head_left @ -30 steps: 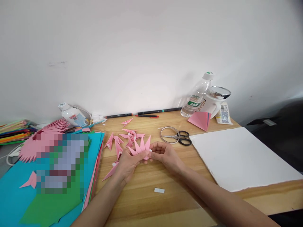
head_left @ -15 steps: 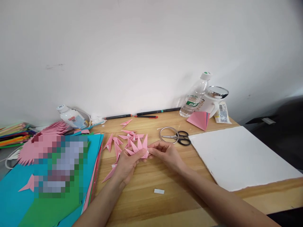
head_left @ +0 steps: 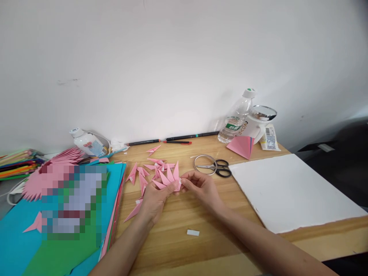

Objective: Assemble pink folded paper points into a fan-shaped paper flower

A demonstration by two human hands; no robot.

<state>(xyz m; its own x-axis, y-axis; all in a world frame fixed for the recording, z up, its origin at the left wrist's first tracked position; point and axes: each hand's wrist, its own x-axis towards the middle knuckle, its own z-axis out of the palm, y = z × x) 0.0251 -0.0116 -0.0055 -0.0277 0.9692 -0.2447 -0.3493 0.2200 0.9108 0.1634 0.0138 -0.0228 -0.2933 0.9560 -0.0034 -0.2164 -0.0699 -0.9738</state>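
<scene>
My left hand (head_left: pixel 156 199) is closed on a fan of joined pink folded-paper pieces (head_left: pixel 170 177), thumb across the front. Their points stand upward and to the left. At the fan's right edge, beside a small white patch, the thumb and fingertips of my right hand (head_left: pixel 202 188) are pinched together. Loose pink folded pieces (head_left: pixel 143 184) lie left of and behind my left hand, some bearing white patches. On the wood nearer me is a small white strip (head_left: pixel 193 232).
Scissors (head_left: pixel 222 168) and a ring-shaped roll (head_left: pixel 205 165) lie behind my right hand. A white board (head_left: pixel 296 193) is at right. Coloured sheets (head_left: pixel 17 245) cover the left side. A bottle (head_left: pixel 234 119), mug (head_left: pixel 253 126) and pens (head_left: pixel 192 135) are by the wall.
The fan has turned slightly in my left hand, and the white patch at its right edge shows more. My right fingertips have shifted a little right.
</scene>
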